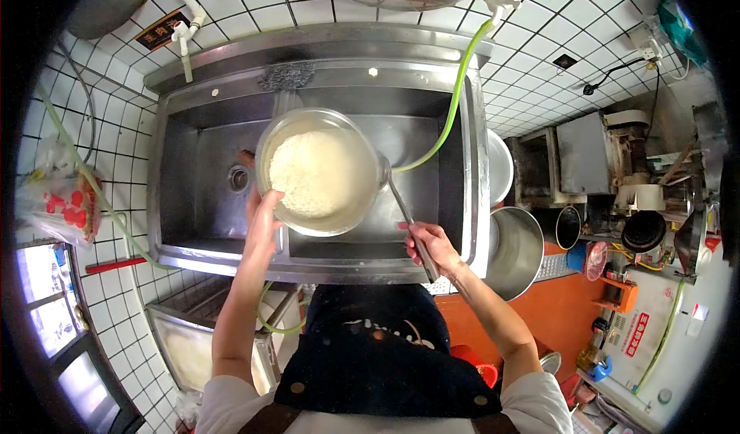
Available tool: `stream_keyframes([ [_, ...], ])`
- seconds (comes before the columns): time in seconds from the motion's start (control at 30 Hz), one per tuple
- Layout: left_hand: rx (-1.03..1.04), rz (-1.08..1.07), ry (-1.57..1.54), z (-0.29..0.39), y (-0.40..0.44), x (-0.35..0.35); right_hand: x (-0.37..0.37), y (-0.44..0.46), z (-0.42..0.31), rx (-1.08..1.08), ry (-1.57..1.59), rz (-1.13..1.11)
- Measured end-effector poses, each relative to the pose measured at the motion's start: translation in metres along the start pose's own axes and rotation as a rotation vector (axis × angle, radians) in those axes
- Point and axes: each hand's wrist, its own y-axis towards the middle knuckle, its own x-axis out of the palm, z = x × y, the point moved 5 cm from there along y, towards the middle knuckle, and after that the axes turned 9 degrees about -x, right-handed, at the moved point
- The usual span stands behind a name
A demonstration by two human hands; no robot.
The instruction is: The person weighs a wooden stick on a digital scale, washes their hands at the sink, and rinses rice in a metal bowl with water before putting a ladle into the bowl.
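A round metal saucepan (368, 191) with a long handle (402, 207) is held over the divider of a double steel sink. White rice (301, 173) lies in cloudy water inside it, heaped toward the left. My left hand (264, 222) grips the pan's lower left side, thumb at the rim; its other fingers are partly hidden behind the pan. My right hand (432, 249) is wrapped around the handle near its end, to the lower right of the pan.
The sink's left basin (208, 179) has a drain. A green hose (460, 87) runs from a wall tap into the right basin. A black scouring pad (287, 77) lies on the back ledge. A large metal pot (516, 253) stands right of the sink.
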Motion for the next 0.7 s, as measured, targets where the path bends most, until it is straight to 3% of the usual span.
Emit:
stream_keyframes([
  [0.07,0.019,-0.011,-0.027,0.003,-0.003,0.002,0.012,-0.001,-0.002,0.031,0.229,-0.04],
  [0.27,0.032,-0.001,-0.024,0.006,-0.01,0.007,0.022,-0.003,-0.002,0.072,0.284,-0.032],
  [0.5,0.053,0.002,-0.016,0.005,-0.011,0.01,0.018,0.007,0.005,-0.02,-0.283,0.077],
  [0.6,0.061,-0.004,-0.002,0.01,-0.018,0.012,0.015,0.025,-0.003,-0.226,-0.502,0.131],
  [0.7,0.069,0.036,0.046,0.011,-0.021,0.008,0.006,0.059,0.005,-0.262,-0.514,0.134],
])
